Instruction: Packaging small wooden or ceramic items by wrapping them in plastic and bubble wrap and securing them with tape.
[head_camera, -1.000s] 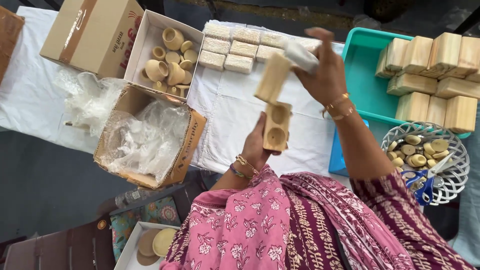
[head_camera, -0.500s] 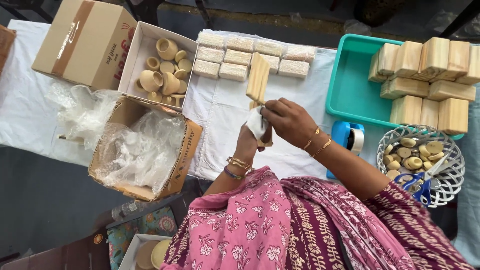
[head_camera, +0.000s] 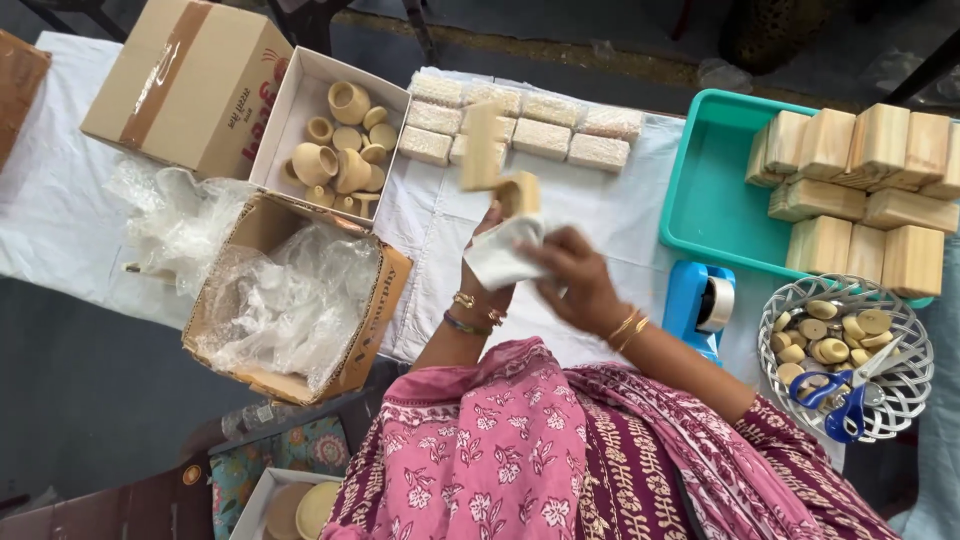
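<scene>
Since half a second ago, both hands have lifted slightly and the pale hinged wooden box (head_camera: 497, 160) now stands higher over the white cloth-covered worktop (head_camera: 610, 215), its lid swung open and blurred by motion. The left hand (head_camera: 487, 250) is closed around the lower half of that box from beneath; its fingers are mostly hidden behind a white cloth pad (head_camera: 503, 252). The right hand (head_camera: 570, 275) presses that pad against the box, fingers curled over it, so the contact itself cannot be made out. Behind the box lie rows of bubble-wrapped blocks (head_camera: 525, 125), some of them covered by the raised lid. To the right sits a teal plastic tray (head_camera: 712, 200) stacked with wooden boxes, cut off at the frame edge, beside a blue tape dispenser (head_camera: 697, 305) and a white wire basket (head_camera: 900, 385) holding small wooden pieces and blue scissors.
</scene>
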